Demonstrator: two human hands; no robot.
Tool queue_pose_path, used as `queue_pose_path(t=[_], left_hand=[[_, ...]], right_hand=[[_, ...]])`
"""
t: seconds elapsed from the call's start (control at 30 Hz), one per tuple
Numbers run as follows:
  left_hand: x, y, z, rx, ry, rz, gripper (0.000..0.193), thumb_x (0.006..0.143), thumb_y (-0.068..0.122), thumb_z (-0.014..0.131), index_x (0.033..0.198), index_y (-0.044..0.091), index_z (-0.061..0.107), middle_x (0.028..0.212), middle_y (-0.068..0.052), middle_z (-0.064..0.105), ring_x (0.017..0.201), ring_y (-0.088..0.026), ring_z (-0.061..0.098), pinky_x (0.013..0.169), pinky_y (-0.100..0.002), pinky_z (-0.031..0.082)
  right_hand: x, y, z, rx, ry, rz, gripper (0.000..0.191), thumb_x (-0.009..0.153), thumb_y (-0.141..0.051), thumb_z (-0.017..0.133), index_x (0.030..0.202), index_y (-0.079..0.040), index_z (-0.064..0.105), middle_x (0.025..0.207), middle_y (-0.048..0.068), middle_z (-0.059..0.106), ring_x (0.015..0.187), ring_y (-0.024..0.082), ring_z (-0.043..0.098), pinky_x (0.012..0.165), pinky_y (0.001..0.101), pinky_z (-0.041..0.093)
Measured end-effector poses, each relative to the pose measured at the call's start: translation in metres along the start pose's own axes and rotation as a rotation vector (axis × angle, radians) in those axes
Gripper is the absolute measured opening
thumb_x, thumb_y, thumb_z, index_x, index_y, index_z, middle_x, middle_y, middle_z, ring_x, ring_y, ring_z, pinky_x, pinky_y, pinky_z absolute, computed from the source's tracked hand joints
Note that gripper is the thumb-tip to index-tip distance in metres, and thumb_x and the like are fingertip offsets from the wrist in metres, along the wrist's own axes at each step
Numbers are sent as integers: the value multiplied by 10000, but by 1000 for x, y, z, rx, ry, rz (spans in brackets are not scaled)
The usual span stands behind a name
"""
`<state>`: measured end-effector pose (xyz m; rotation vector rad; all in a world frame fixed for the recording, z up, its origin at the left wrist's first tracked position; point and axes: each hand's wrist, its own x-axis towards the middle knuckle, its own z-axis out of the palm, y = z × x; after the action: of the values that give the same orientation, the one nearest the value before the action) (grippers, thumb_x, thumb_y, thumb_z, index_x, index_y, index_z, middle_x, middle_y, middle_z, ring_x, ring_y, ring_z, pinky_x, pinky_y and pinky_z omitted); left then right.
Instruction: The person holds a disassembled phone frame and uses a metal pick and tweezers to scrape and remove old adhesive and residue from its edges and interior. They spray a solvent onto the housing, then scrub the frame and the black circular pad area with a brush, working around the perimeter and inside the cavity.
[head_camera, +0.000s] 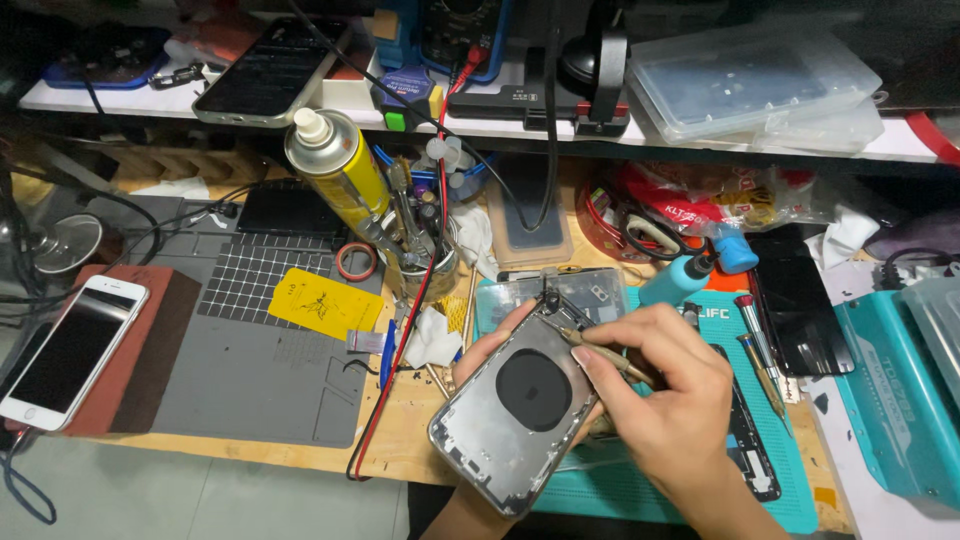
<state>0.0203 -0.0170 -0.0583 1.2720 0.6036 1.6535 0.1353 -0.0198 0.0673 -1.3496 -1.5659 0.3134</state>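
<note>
My left hand (478, 352) comes up from below and holds an opened phone housing (520, 400), a silver shell with a round black coil in its middle, tilted over the table's front edge. My right hand (660, 400) rests on the housing's right side and grips a thin brown tool (600, 352). The tool's tip points to the housing's upper edge, near a small dark part (549, 296).
A grey work mat (260, 370) with a yellow card (312, 302) lies at left, beside a white phone (68, 350). A yellow spray can (338, 170), a cup of tools (420, 245), screwdrivers (760, 345), a teal mat (780, 440) and a teal case (900, 390) surround the hands. A shelf above carries another phone (268, 70).
</note>
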Motion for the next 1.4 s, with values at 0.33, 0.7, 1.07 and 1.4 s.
queue_pose_path(t=[0.33,0.7,1.07,1.4], left_hand=[[-1,-6,0,-64,35,48,864,828,43,873,1457,143,290,1626,-211,346,1404,-318,525,1149,-430,509],[0,-10,4,-220,82,-20,663,942,-22,745,1426,145,323,1638,-221,351,1388,-324,534,1138,-439,513],[-1,-10,0,-352,52,-106,571,988,36,690,1421,139,332,1651,-186,332,1399,-303,512,1155,-432,475],[1,-1,-1,-253,40,-156,747,903,49,804,1456,119,306,1638,-194,345,1393,-280,528,1168,-411,475]], right_hand=[[1,5,2,-3,-48,98,156,796,-48,785,938,3,748,829,68,675,665,124,651,560,246,494],[-3,10,3,40,-13,77,187,763,3,794,945,1,754,926,70,698,726,101,662,601,220,509],[-9,11,0,66,37,107,181,779,17,794,956,18,754,936,59,689,733,75,634,626,202,490],[-7,10,-3,89,22,129,189,765,24,794,952,18,764,903,58,689,693,74,619,577,200,470]])
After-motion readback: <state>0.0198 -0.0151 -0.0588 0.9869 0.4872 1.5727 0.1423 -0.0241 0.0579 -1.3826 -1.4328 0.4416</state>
